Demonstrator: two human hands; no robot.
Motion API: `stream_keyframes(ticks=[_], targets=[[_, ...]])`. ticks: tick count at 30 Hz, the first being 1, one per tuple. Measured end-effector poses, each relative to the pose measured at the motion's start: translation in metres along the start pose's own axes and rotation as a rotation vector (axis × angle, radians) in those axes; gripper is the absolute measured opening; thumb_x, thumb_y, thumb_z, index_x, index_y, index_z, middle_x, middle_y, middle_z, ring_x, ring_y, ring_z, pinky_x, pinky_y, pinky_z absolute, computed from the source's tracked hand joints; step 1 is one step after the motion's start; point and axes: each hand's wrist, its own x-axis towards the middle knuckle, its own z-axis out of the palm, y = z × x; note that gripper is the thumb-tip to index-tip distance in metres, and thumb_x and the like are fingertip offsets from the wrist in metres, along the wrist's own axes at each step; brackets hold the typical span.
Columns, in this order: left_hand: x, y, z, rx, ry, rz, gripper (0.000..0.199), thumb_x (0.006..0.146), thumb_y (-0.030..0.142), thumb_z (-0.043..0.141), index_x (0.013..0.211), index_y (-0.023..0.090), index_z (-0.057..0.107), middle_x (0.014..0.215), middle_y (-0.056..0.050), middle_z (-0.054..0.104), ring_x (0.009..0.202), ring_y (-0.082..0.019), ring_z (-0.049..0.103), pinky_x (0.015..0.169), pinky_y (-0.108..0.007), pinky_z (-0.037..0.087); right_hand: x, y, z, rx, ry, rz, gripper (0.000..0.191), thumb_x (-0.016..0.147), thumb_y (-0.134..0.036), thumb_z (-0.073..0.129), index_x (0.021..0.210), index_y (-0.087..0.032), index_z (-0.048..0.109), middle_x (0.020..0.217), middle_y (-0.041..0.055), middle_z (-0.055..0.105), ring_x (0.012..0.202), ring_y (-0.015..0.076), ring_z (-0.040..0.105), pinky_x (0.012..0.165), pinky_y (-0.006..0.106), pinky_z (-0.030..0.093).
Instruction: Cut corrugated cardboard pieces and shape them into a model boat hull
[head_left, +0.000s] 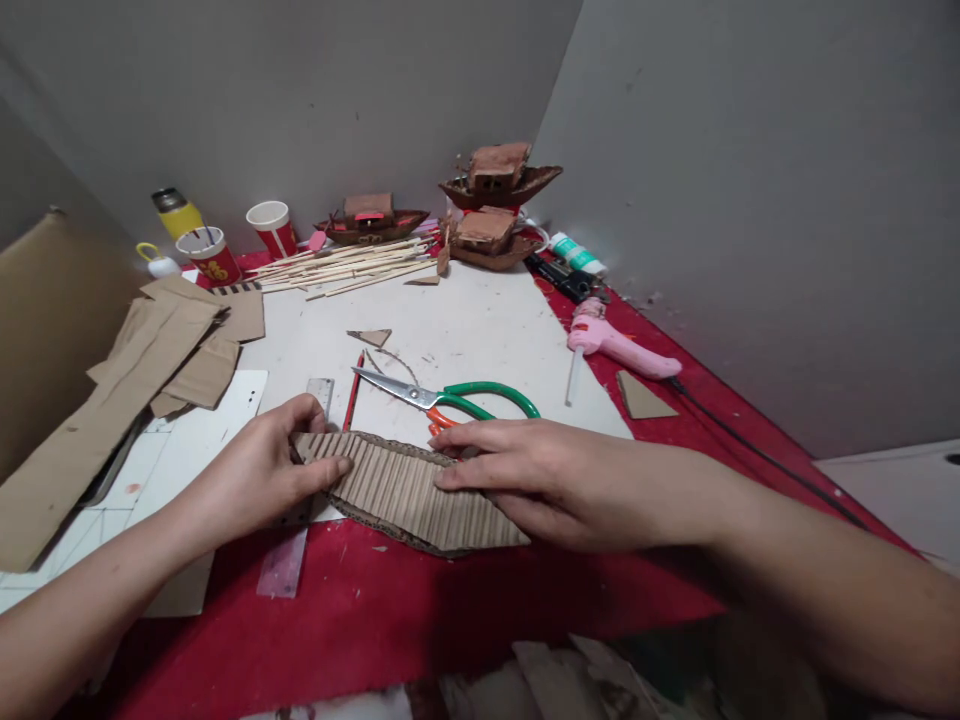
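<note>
A boat-shaped piece of corrugated cardboard (405, 490), its ridged face up, spans the space between my hands above the table's front part. My left hand (289, 455) grips its left end, with the thumb on top. My right hand (517, 475) lies over the right part, fingers extended on the ridges; its thumb is hidden. Just behind the cardboard rest scissors (424, 395) with green and orange handles, partly covered by my right hand. A red pencil (353, 392) and a clear ruler (282, 565) lie close to my left hand.
Cardboard strips (112, 410) are piled at the left. Wooden sticks (360, 265), paper cups (271, 230) and brown model boats (499, 175) stand at the back. A pink glue gun (622, 345) with its black cord lies right, near a cardboard triangle (643, 396).
</note>
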Motion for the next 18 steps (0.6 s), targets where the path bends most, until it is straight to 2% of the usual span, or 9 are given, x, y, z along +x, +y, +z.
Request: stream_keyframes(ticks=[2, 5, 7, 9, 13, 18], targets=[[0.001, 0.003, 0.000, 0.095, 0.016, 0.006, 0.027, 0.081, 0.040, 0.063, 0.082, 0.023, 0.042, 0.063, 0.008, 0.043, 0.055, -0.011, 0.040, 0.051, -0.025, 0.032, 0.000, 0.000, -0.004, 0.067, 0.016, 0.031, 0.040, 0.091, -0.008, 0.042, 0.125, -0.012, 0.063, 0.125, 0.0156, 0.065, 0.114, 0.0223, 0.062, 0.096, 0.033, 0.050], [0.002, 0.006, 0.001, 0.191, 0.025, 0.012, 0.025, 0.081, 0.040, 0.061, 0.082, 0.023, 0.043, 0.065, 0.006, 0.046, 0.059, -0.013, 0.044, 0.054, -0.027, 0.033, 0.001, -0.003, -0.005, 0.109, 0.044, 0.206, 0.041, 0.095, -0.024, 0.048, 0.134, -0.012, 0.055, 0.114, 0.0128, 0.069, 0.102, 0.0223, 0.066, 0.088, 0.033, 0.052], [0.002, 0.007, 0.001, 0.218, 0.021, 0.009, 0.025, 0.081, 0.040, 0.061, 0.083, 0.023, 0.043, 0.066, 0.006, 0.048, 0.060, -0.014, 0.046, 0.055, -0.028, 0.034, 0.003, -0.006, -0.002, 0.098, 0.045, 0.351, 0.052, 0.093, -0.038, 0.055, 0.138, -0.012, 0.051, 0.110, 0.0137, 0.070, 0.094, 0.0248, 0.068, 0.080, 0.035, 0.054], [0.002, 0.008, 0.001, 0.224, 0.017, 0.005, 0.025, 0.081, 0.040, 0.060, 0.083, 0.023, 0.043, 0.067, 0.005, 0.050, 0.062, -0.014, 0.047, 0.056, -0.028, 0.034, 0.007, -0.009, 0.002, 0.087, 0.029, 0.434, 0.063, 0.088, -0.046, 0.061, 0.140, -0.011, 0.050, 0.115, 0.0159, 0.069, 0.097, 0.0279, 0.068, 0.080, 0.037, 0.054], [0.002, 0.008, 0.002, 0.187, 0.004, 0.016, 0.024, 0.080, 0.038, 0.060, 0.082, 0.022, 0.042, 0.069, 0.005, 0.050, 0.064, -0.014, 0.047, 0.058, -0.028, 0.035, 0.016, -0.015, 0.009, 0.048, 0.020, 0.489, 0.069, 0.084, -0.046, 0.065, 0.140, -0.009, 0.049, 0.133, 0.0196, 0.060, 0.116, 0.0332, 0.060, 0.092, 0.040, 0.050], [0.004, 0.010, 0.004, 0.030, 0.021, 0.045, 0.024, 0.078, 0.029, 0.063, 0.089, 0.022, 0.043, 0.076, 0.004, 0.052, 0.069, -0.015, 0.049, 0.062, -0.027, 0.038, 0.040, -0.018, 0.009, -0.052, 0.040, 0.459, 0.061, 0.087, -0.040, 0.061, 0.138, -0.009, 0.051, 0.124, 0.0192, 0.065, 0.106, 0.0330, 0.064, 0.087, 0.042, 0.050]])
